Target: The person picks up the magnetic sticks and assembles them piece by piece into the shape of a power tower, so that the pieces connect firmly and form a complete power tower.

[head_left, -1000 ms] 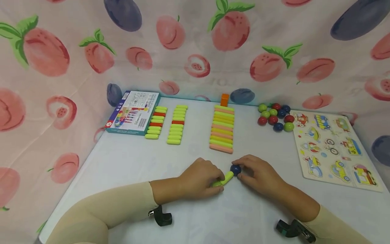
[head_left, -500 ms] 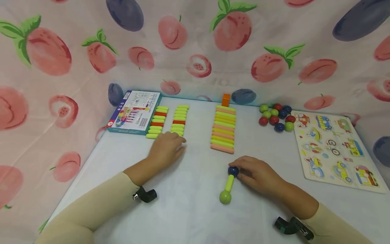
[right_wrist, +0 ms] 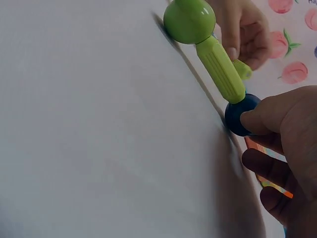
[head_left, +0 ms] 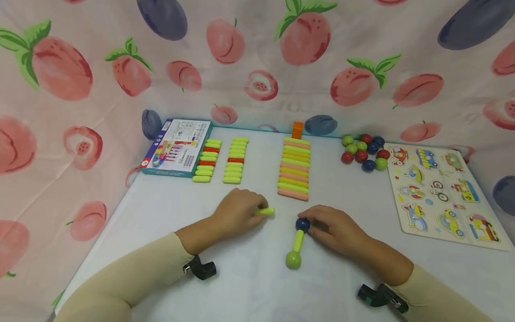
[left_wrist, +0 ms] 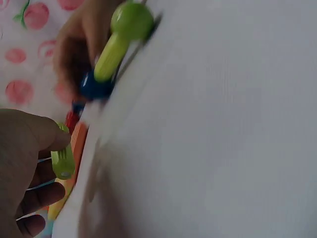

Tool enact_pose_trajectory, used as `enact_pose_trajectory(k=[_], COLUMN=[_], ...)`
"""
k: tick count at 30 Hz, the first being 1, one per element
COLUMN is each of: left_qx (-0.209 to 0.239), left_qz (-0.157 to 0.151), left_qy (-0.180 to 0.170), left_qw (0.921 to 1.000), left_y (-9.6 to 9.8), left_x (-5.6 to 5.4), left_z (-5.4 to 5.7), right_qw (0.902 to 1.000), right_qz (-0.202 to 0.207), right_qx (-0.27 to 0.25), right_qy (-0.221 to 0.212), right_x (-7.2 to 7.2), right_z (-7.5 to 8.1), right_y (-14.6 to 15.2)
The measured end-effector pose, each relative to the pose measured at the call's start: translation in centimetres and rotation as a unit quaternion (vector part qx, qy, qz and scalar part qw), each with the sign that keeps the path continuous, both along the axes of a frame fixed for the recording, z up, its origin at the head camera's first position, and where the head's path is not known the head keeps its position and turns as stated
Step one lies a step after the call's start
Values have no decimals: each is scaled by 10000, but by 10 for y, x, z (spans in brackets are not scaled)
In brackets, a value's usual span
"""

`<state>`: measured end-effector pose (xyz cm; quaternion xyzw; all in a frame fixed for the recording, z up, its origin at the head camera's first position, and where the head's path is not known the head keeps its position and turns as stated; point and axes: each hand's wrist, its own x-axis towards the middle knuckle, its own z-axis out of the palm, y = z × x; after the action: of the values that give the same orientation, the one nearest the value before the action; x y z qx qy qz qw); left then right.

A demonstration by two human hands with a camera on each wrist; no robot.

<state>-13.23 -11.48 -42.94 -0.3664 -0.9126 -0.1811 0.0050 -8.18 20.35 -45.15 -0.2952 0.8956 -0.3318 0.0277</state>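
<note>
My right hand (head_left: 342,230) pinches a dark blue ball (head_left: 303,225) between thumb and fingers. A short yellow-green stick (head_left: 298,241) joins that ball to a green ball (head_left: 293,260), which points toward me. In the right wrist view the ridges of the joined stick (right_wrist: 221,69) show, with the blue ball (right_wrist: 241,115) under my thumb. My left hand (head_left: 240,212) pinches another short yellow-green stick (head_left: 266,211), its free end facing right, a little apart from the blue ball. The left wrist view shows this stick (left_wrist: 63,157) held by the thumb and fingers.
Two columns of short green and red sticks (head_left: 232,170) lie beside a box (head_left: 179,147) at back left. Longer sticks (head_left: 293,176) form a column at centre, an orange block (head_left: 297,130) behind. Several loose balls (head_left: 361,155) sit near a picture board (head_left: 446,197) on the right.
My left hand let go of the joined stick and green ball, reached to the second stick column, took its nearest green stick and came back right. My right hand kept the blue ball, shifting slightly left.
</note>
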Motion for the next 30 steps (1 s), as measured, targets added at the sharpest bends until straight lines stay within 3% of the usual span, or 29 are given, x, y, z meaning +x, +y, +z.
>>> enact_pose_trajectory(k=[3, 7, 12, 15, 18, 22, 24, 27, 30], left_qx=[210, 252, 344, 358, 354, 104, -170, -462, -497], left_qz=[-347, -439, -473, -431, 7, 1232, 1633, 1619, 1311], left_qy=[-188, -125, -100, -227, -235, 46, 175, 379, 628], left_qw=[9990, 9986, 9982, 9982, 9991, 9923, 9863, 9850, 9881], left_y=[21, 35, 37, 27, 4, -38, -54, -70, -73], left_x=[10, 15, 15, 12, 2, -19, -29, -39, -45], left_z=[-4, -13, -19, -19, -16, -11, -9, -9, -9], right_qw=[9999, 9997, 9998, 9999, 9990, 9962, 9956, 9964, 9972], right_qz=[4, 39, -35, -145, -371, -761, -865, -821, -731], right_qx=[-99, -253, -215, -64, 190, 364, 324, 189, 166], right_qy=[-29, -67, -9, -23, -134, -206, -169, -106, -63], right_x=[-1, -3, 0, 4, 10, 17, 17, 14, 12], right_z=[-2, -5, -5, -4, -3, -3, -4, -3, -2], right_y=[-6, -10, -12, -13, -13, -6, -1, 3, 5])
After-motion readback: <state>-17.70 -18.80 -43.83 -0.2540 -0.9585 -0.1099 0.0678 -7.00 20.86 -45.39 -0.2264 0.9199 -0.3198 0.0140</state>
